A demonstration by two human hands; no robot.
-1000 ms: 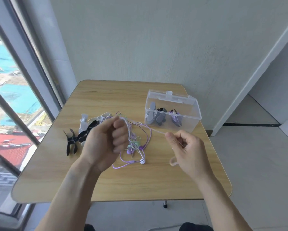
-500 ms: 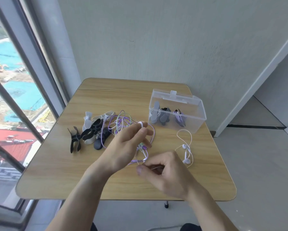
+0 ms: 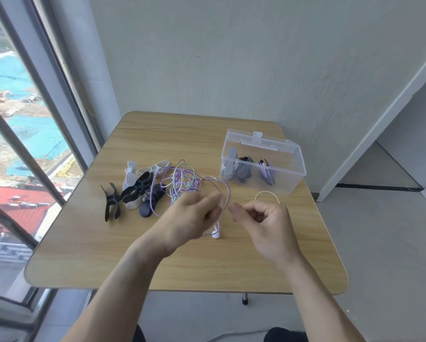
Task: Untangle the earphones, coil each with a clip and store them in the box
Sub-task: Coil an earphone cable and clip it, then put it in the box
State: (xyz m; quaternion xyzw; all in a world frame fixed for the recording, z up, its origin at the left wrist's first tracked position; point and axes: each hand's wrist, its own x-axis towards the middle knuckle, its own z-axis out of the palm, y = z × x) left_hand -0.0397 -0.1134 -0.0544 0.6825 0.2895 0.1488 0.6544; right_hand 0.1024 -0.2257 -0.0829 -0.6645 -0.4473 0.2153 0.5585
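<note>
My left hand (image 3: 191, 218) pinches a purple cable from the tangled earphones (image 3: 184, 183) just beyond it, and my right hand (image 3: 263, 219) curls around a white cable (image 3: 267, 193). On the surface (image 3: 83, 243), loose clips (image 3: 135, 191) lie left of the tangle; the clear box (image 3: 262, 164) sits to its right.

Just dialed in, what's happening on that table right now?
A person is working a tangle of earphone cords on the wooden table. The left hand is at the purple cord; the right hand is curled beside a loose white loop. Spare clips lie left; the clear box already holds some clipped sets.
</note>
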